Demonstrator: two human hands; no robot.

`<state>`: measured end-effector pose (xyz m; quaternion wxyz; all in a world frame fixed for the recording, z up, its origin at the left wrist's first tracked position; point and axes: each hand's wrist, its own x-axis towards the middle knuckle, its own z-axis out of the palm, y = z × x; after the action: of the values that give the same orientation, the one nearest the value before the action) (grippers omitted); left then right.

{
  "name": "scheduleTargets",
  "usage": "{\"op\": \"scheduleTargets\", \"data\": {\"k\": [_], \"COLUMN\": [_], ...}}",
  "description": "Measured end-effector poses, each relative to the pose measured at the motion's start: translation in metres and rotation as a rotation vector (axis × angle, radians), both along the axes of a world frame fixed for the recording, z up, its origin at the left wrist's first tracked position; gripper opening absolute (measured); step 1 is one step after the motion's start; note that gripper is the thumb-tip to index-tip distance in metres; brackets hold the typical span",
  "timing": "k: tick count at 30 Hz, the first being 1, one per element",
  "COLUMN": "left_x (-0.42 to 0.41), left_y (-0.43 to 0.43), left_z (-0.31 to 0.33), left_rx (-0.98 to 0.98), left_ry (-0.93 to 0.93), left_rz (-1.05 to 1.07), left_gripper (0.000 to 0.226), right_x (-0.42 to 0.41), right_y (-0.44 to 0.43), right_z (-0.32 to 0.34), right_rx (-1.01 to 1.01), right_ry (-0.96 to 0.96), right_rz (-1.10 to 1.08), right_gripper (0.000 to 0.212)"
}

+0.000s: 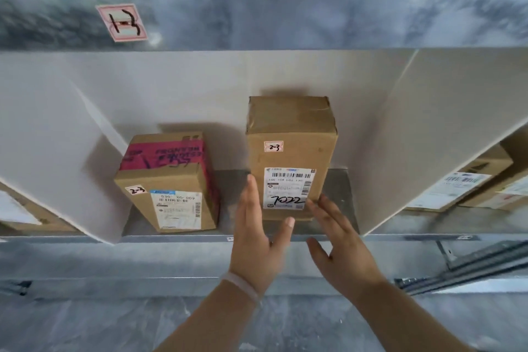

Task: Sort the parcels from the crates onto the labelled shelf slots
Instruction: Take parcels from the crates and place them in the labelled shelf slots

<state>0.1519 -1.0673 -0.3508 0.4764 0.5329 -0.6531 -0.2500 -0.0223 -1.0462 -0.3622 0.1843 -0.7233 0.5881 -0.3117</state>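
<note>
Parcels: two brown cartons stand in one shelf slot [337,180], between white dividers. Tall parcel [291,157] stands upright at right of centre on the metal shelf floor, its front face toward me. That face carries a small pink tag [273,146] marked "2-3" and, lower, a white shipping label [288,188] with barcodes and "7022" written in black marker. Short parcel [171,183] stands to its left, apart from it, turned slightly. It has pink tape [163,155] across its top, a "2-3" tag of its own and a white barcode label on the front.

My left hand [257,234] is open, fingers straight and together, held edge-on at the lower left corner of the tall parcel; the thumb tip lies over the carton's bottom front edge. My right hand [340,240] is also open, fingers spread, with fingertips at the lower right corner, by the label's edge. Neither hand grips the carton; whether the fingertips touch it I cannot tell. A pale band [243,284] circles my left wrist.

Above the slot, the metal beam [314,14] bears a pink sticker [122,22] with handwritten digits. Further labelled cartons [468,183] lie in the neighbouring slot at right.
</note>
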Motion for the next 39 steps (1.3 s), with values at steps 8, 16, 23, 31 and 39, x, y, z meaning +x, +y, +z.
{"op": "scheduleTargets", "data": {"k": [8,16,23,31,39], "left_x": [-0.003,0.022,0.081,0.143,0.164], "left_y": [-0.016,-0.006,0.037,0.046,0.015], "left_z": [0.001,0.013,0.032,0.030,0.018], "left_rx": [-0.013,-0.046,-0.154,-0.152,-0.029], "left_ry": [-0.018,-0.098,-0.181,-0.157,-0.045], "left_rz": [-0.025,-0.085,0.032,0.289,0.312], "left_gripper": [0.095,0.086,0.073,0.077,0.091], "right_x": [-0.002,0.007,0.061,0.121,0.150], "right_y": [-0.012,0.004,0.022,0.009,0.004], "right_z": [-0.005,0.007,0.021,0.013,-0.007], "right_rx": [0.019,-0.092,-0.163,0.014,0.129], "right_ry": [0.016,-0.030,0.008,0.111,0.031], "right_rz": [-0.016,-0.082,0.040,0.239,0.179], "right_gripper": [0.077,0.068,0.062,0.066,0.089]}}
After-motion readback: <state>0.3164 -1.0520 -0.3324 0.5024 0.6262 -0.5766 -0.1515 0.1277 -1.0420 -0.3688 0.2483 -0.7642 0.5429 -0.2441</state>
